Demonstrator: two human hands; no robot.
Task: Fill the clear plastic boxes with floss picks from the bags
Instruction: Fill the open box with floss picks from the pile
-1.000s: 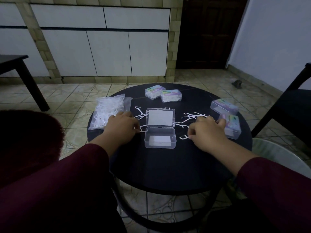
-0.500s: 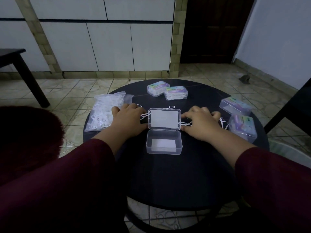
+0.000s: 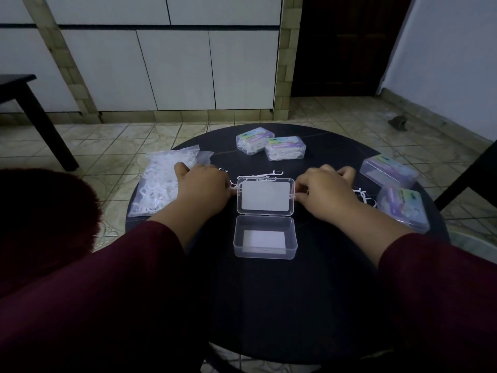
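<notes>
A round black table (image 3: 269,305) stands on tiled floor (image 3: 107,138) before white cabinets (image 3: 174,68).

You face white cabinet panels (image 3: 172,65) above a tiled floor (image 3: 121,141); a dark door (image 3: 347,44) stands right, a dark side table (image 3: 24,90) left. Lighting is dim.

Dim, bluish light is falling evenly across the room, leaving the round black table (image 3: 269,292) and the dark red sleeves almost without detail. Wide-angle distortion is bending the white cabinet panels (image 3: 172,65) at the far edges.
</notes>
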